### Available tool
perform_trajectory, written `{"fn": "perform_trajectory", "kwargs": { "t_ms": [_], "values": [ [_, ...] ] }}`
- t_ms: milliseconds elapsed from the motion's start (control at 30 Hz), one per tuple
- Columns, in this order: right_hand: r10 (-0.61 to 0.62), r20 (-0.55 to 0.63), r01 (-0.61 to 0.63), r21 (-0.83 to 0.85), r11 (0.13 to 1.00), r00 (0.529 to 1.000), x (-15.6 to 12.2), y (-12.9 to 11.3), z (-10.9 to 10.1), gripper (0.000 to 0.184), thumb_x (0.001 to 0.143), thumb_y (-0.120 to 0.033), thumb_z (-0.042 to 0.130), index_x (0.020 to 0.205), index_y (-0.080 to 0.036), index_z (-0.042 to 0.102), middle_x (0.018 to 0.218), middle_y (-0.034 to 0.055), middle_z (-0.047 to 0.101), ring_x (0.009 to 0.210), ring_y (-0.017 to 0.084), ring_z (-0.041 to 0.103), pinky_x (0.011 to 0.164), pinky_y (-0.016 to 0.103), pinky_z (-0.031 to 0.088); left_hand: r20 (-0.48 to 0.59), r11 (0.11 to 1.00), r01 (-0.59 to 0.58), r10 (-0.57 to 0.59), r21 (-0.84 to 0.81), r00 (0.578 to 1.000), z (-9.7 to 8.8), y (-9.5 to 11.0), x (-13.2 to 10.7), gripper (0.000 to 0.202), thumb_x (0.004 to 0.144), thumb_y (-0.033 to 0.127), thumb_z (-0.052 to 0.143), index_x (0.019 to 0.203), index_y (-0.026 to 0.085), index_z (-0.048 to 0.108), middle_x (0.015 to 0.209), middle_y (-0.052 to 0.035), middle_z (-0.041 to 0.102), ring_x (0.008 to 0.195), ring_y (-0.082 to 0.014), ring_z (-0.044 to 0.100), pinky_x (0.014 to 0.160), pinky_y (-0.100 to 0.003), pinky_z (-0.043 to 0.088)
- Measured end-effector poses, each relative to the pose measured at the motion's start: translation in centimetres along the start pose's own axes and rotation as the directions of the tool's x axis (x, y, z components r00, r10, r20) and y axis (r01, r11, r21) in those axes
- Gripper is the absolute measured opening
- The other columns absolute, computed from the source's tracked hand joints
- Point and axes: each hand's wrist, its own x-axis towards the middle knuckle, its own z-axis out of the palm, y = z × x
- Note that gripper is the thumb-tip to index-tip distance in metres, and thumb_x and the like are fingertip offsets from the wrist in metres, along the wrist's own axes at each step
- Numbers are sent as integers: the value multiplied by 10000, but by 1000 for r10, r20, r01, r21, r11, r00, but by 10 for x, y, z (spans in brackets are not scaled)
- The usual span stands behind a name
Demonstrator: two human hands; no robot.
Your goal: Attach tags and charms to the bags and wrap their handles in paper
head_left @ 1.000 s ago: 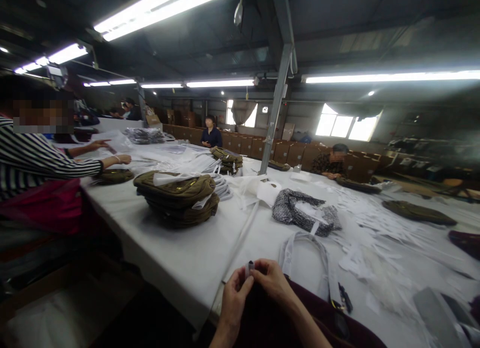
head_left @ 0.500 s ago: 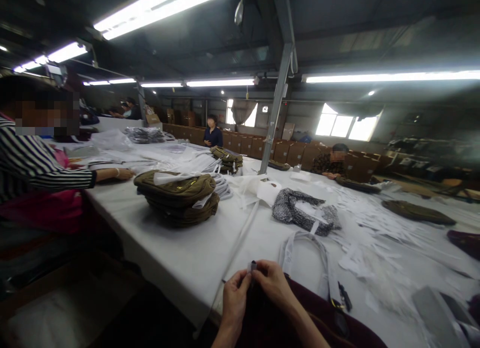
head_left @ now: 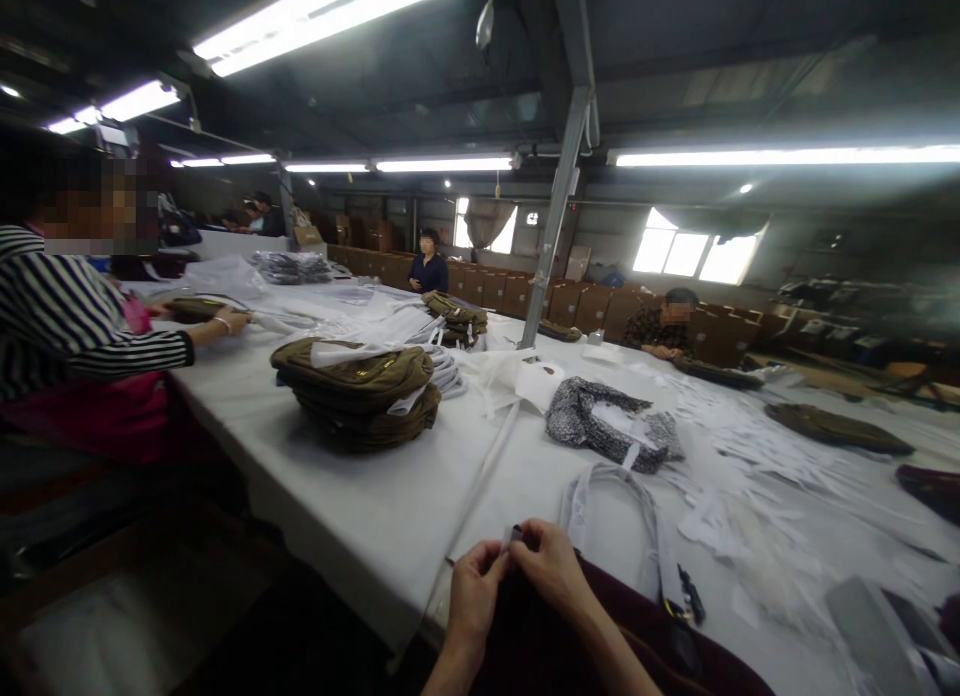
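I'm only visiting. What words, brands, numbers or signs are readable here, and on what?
No text is readable.
Olive bags: yellow details, too blurred to read.
Brown cartons: any print is too small.
White square far back: too small to make out.
Small piece between the left hand and right hand: no lettering distinguishable.

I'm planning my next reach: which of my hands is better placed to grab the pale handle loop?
Probably your right hand: it's nearer the pale handle loop, with your left hand farther off. Both seem to pinch a small strip.

No readable text, brands, numbers or signs.
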Motion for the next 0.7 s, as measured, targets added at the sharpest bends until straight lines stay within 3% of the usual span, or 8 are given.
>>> {"fn": "perform_trajectory", "kwargs": {
  "t_ms": [233, 467, 700],
  "values": [
    [-44, -23, 42, -108, 993, 999, 0, 0, -2, 113, 658, -163, 490, 671, -173, 602, 595, -7, 586, 590, 143, 520, 565, 236, 357, 32, 980, -117, 113, 164, 993, 1, 2, -3, 224, 691, 369, 655, 751, 155, 685, 691, -19, 668, 711, -175, 590, 654, -238, 443],
    [-67, -13, 66, -50, 997, 998, -2, 4, 2, 137, 702, -177, 444, 685, -167, 579, 595, -14, 564, 582, 138, 513, 556, 228, 355, 11, 979, -90, 89, 184, 996, 1, 2, -2, 215, 705, 333, 631, 785, 142, 684, 709, -28, 672, 719, -175, 592, 673, -248, 455],
    [-71, -104, 57, -133, 990, 992, -2, 7, 8, 163, 727, -201, 432, 608, -172, 540, 550, -19, 520, 555, 134, 478, 550, 238, 328, 15, 974, -106, 105, 201, 994, 3, 4, -2, 242, 709, 327, 620, 831, 131, 694, 759, -53, 697, 754, -193, 612, 699, -265, 469]
  ]
}}
